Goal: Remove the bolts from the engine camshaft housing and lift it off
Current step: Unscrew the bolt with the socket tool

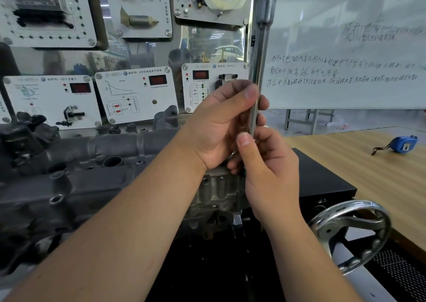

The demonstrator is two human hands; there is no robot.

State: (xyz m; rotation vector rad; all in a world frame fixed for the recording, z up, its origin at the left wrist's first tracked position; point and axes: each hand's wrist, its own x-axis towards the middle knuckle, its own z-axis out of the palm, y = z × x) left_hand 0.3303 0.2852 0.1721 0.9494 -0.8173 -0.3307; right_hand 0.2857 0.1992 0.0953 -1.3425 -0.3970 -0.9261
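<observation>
I see left hand (221, 122) clenched round the shaft of a long socket wrench (261, 66), held upright | right hand (265, 170) pinching the same tool lower down | camshaft housing (92, 161) lies at left on the engine, below and behind both forearms | handwheel (350, 235) lower right | tape measure (402, 143) on the wooden table (368, 175)

Relative to the engine (92, 175): panels (136, 94) behind, handwheel (350, 235) right, tape measure (402, 144) on the table (368, 175) far right.
</observation>
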